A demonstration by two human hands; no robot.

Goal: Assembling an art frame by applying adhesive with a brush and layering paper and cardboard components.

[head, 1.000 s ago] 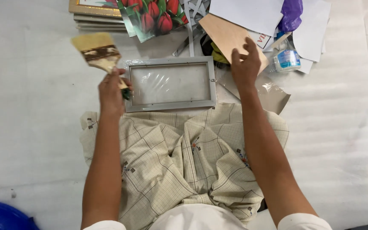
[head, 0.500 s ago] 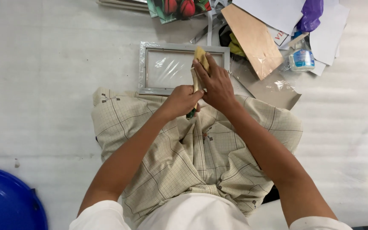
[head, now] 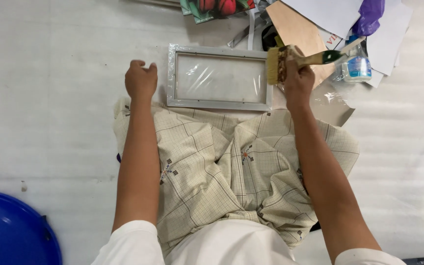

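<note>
Seen from above, a person sits on a white ribbed floor covering [head: 50,122] with legs folded under a pale checked cloth [head: 231,162].

At the near left corner lies part of one round blue tub [head: 11,230].

Further right, the left hand [head: 141,81] rests on the floor just beside the left edge of the frame. It is empty, its fingers loosely curled and holding nothing.

In the middle, just beyond the knees, lies one rectangular grey picture frame [head: 220,78], flat on the floor, long side left to right. Clear shiny plastic film covers its pane and wraps its edges. The cloth's far edge touches the frame's near side.

At the frame's right end, the right hand [head: 298,76] is closed around one flat paintbrush [head: 295,61]. The brush has a wooden handle with a green tip pointing right, and its pale bristles sit over the frame's far right corner. Whether the bristles touch the frame cannot be told.

Far behind the frame lies one picture of red tulips [head: 217,7], partly cut off by the top edge.

To the far right sits a heap of loose things: one brown cardboard sheet [head: 295,29], several white paper sheets [head: 330,12], one purple plastic bag [head: 371,14] and one small clear bottle [head: 355,66] with a blue label, just beside the brush tip.
</note>
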